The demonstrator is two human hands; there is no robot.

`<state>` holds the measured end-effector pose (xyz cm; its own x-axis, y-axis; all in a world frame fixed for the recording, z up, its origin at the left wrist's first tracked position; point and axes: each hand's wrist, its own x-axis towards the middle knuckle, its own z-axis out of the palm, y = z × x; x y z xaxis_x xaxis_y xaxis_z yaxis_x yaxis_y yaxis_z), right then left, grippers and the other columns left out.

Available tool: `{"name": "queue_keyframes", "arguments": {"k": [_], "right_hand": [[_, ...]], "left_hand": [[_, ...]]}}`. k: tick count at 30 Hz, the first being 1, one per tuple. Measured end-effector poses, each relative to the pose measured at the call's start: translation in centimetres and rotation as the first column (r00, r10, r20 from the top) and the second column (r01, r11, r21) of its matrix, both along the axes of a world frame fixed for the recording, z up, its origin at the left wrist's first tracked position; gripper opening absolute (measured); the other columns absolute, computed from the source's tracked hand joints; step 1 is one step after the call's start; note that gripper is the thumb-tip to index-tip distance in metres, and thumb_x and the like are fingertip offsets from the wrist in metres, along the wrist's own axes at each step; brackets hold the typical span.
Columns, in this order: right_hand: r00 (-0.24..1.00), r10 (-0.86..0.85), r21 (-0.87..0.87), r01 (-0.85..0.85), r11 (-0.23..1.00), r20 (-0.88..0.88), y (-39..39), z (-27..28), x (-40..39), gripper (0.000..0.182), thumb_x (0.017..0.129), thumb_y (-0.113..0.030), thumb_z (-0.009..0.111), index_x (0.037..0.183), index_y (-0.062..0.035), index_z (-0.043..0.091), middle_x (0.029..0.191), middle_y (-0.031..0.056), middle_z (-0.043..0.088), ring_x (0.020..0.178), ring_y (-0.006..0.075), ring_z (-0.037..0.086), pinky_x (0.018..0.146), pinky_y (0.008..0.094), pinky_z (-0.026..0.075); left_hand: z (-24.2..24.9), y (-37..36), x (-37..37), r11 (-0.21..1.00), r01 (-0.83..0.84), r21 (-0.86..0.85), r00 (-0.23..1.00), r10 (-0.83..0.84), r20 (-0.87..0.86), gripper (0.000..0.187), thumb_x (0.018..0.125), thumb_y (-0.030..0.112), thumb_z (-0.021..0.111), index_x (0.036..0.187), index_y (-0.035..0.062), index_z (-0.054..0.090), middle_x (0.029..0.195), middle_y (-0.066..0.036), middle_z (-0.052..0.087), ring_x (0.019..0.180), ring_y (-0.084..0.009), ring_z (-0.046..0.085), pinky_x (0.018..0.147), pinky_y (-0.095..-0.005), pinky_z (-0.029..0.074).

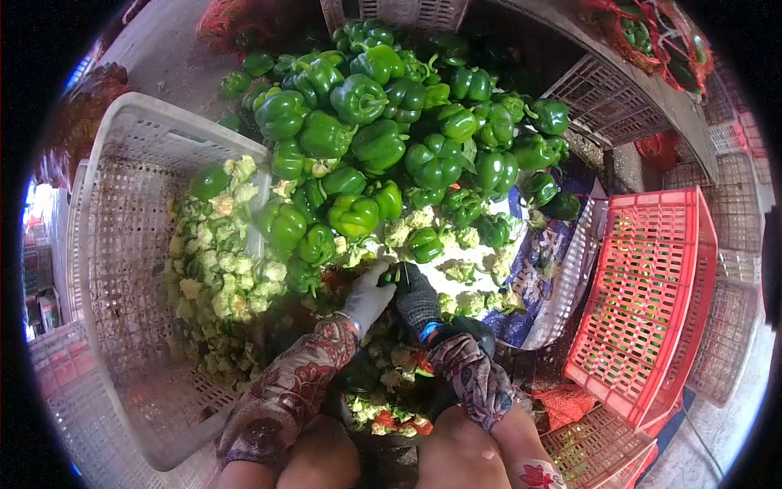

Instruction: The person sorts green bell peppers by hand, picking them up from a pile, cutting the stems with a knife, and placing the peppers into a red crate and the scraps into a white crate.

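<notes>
My left hand (368,297), in a white glove, is closed at the near edge of a big heap of green bell peppers (379,147). Against it is my right hand (415,295), in a dark grey knit glove, its fingers also bent closed. A small dark green piece (394,275) shows between the two hands; which hand grips it is hard to tell. Just beyond the fingers lies a small green pepper (425,244). Pale green pepper cores (232,273) fill part of the crate at the left, and more are scattered under and beyond my hands.
A large whitish crate (122,269) stands at the left. Red crates (639,293) are at the right, beside a blue sheet (533,281). Net bags (643,41) lie at the upper right. More cores and red scraps (387,416) lie between the knees.
</notes>
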<state>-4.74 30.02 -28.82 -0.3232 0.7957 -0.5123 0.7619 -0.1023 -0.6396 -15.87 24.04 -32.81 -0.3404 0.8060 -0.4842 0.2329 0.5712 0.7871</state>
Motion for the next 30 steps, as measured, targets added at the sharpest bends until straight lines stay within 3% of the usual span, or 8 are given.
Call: {"name": "queue_keyframes", "arguments": {"k": [3,6,12,18,24,27,29,30], "right_hand": [[0.997,-0.071,-0.168,0.072,0.983,0.01,0.3,-2.0,0.3,0.041,0.085,-0.019,0.056,0.125,-0.0115,0.052,0.116,0.0209,0.059,0.107,0.0378,0.057,0.089,0.0408,0.046],[0.96,-0.108,-0.147,0.072,0.987,-0.259,-1.2,-4.2,2.5,0.047,0.086,-0.012,0.055,0.132,-0.0116,0.046,0.121,0.0162,0.058,0.111,0.0292,0.056,0.093,0.036,0.044],[0.925,-0.14,-0.218,0.065,0.974,-0.353,-3.2,-0.2,4.5,0.063,0.084,0.003,0.05,0.143,-0.0063,0.029,0.129,0.0118,0.051,0.116,0.0187,0.049,0.098,0.0296,0.04],[0.845,0.067,0.043,-0.052,0.998,-0.53,-3.5,5.9,6.4,0.04,0.084,-0.014,0.06,0.122,-0.0025,0.053,0.096,0.0197,0.063,0.086,0.0279,0.064,0.073,0.0371,0.051],[0.879,-0.085,-0.114,0.035,0.993,-0.469,-4.9,7.4,6.1,0.031,0.09,-0.014,0.054,0.118,-0.0021,0.056,0.089,0.0171,0.064,0.076,0.0237,0.062,0.066,0.0339,0.049],[0.856,-0.258,-0.157,0.21,0.965,-0.447,-6.3,4.7,5.9,0.026,0.091,-0.016,0.054,0.113,-0.0013,0.057,0.086,0.0145,0.064,0.072,0.0207,0.061,0.063,0.0328,0.048],[0.774,-0.384,-0.217,0.317,0.923,-0.503,-6.6,3.4,5.5,0.024,0.092,-0.017,0.055,0.109,-0.0009,0.058,0.085,0.0125,0.064,0.073,0.0195,0.061,0.063,0.0322,0.048],[0.71,-0.448,-0.29,0.342,0.894,-0.544,-6.4,2.7,5.4,0.023,0.092,-0.018,0.055,0.107,-0.0008,0.058,0.086,0.0115,0.064,0.074,0.019,0.061,0.064,0.0317,0.048]], "left_hand": [[2.4,0.8,0.2,0.995,-0.033,-0.094,0.997,0.039,0.062,0.05,0.084,0.017,0.062,0.131,0.0057,0.049,0.116,-0.018,0.061,0.107,-0.0254,0.059,0.093,-0.032,0.044],[2.1,-1.3,1.2,0.988,-0.071,0.136,0.981,0.045,0.19,0.052,0.088,0.02,0.059,0.135,0.0066,0.041,0.121,-0.017,0.057,0.113,-0.0268,0.054,0.098,-0.0334,0.04],[4.8,-3.6,3.8,0.973,0.013,0.231,1.0,-0.012,-0.009,0.044,0.091,0.027,0.057,0.126,0.0054,0.042,0.114,-0.019,0.054,0.102,-0.0355,0.055,0.087,-0.0394,0.044],[8.0,-4.3,2.7,0.93,0.226,0.289,0.973,-0.2,-0.116,0.033,0.092,0.021,0.053,0.12,0.0069,0.046,0.094,-0.016,0.06,0.079,-0.0359,0.063,0.07,-0.0392,0.049],[9.2,-5.4,3.8,0.966,-0.072,0.249,0.98,0.023,0.196,0.024,0.092,0.019,0.052,0.112,0.0052,0.052,0.084,-0.012,0.062,0.075,-0.0221,0.064,0.067,-0.0353,0.049],[7.6,-4.9,4.6,0.914,-0.348,0.209,0.875,0.237,0.422,0.025,0.094,0.024,0.05,0.106,0.0028,0.055,0.085,-0.004,0.061,0.072,-0.0143,0.06,0.066,-0.031,0.048],[7.1,-3.7,4.1,0.697,-0.702,-0.148,0.315,0.49,0.813,0.035,0.097,0.034,0.044,0.104,0.0024,0.057,0.084,-0.001,0.06,0.071,-0.0115,0.057,0.067,-0.0274,0.047],[7.0,-3.0,4.2,0.692,-0.713,-0.11,0.372,0.506,0.778,0.045,0.097,0.042,0.037,0.104,0.0033,0.059,0.088,-0.002,0.06,0.076,-0.0109,0.058,0.07,-0.0263,0.048]]}}
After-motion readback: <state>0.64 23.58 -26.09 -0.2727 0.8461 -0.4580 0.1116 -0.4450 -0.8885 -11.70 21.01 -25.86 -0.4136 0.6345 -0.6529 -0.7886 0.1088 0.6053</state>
